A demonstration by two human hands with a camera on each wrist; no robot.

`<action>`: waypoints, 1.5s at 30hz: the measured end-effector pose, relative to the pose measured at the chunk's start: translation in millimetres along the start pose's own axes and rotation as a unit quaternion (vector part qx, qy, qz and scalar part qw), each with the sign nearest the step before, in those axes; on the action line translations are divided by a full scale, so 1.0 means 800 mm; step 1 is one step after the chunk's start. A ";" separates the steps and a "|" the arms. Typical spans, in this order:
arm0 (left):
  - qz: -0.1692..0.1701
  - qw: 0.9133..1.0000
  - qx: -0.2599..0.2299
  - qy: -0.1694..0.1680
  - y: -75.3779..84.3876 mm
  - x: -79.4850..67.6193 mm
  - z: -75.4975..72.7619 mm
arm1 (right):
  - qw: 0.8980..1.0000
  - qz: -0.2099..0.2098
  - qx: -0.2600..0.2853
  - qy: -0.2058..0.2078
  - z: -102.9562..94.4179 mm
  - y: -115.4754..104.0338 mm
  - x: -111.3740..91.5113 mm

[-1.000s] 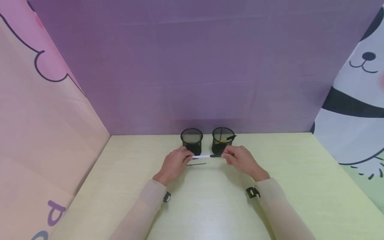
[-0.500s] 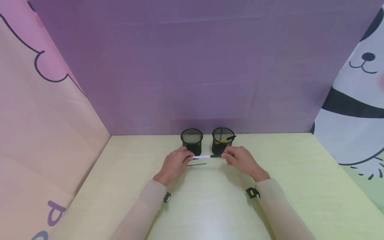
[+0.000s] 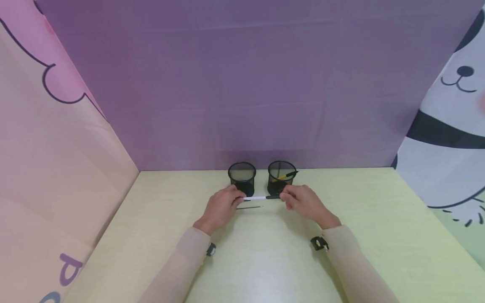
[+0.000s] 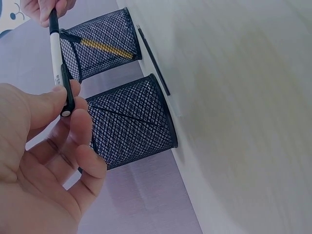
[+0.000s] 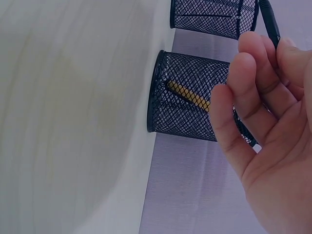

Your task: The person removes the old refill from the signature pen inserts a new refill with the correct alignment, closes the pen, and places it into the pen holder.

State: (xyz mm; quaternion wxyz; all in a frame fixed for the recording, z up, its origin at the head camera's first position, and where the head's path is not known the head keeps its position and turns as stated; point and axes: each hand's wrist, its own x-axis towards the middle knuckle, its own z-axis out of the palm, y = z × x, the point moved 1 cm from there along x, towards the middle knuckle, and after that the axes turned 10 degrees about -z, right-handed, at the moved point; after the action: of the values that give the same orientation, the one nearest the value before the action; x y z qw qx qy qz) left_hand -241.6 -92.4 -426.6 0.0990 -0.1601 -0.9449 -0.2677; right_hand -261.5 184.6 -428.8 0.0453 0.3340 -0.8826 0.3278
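A white pen [image 3: 254,198] with a black front part and a black clip is held level between both hands, above the table. My left hand [image 3: 221,208] pinches its clip end between thumb and fingers, as the left wrist view shows. At the other end, my right hand [image 3: 307,204] pinches the black front part; its tip is hidden by the fingers. Below the pen, a thin dark pen refill [image 4: 153,61] lies on the table. Just behind the hands stand two black mesh pen holders, the left holder [image 3: 242,185] and the right holder [image 5: 187,117].
Inside the right holder leans a yellow pen with a black end [image 3: 286,175] that sticks out past the rim. The pale wooden table [image 3: 261,261] meets a purple backdrop [image 3: 242,84] behind the holders. Printed panels border the left and right sides.
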 end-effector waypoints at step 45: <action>0.011 1.000 -0.003 0.002 -0.003 0.000 -0.001 | 0.999 0.011 0.043 -0.009 0.003 0.003 0.000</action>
State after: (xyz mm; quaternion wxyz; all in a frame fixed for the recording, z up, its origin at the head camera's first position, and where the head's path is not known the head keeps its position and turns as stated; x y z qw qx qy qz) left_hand -242.2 -94.8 -427.3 0.1038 -0.1706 -0.9420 -0.2699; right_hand -262.4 184.7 -431.7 0.0190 0.3287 -0.8718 0.3627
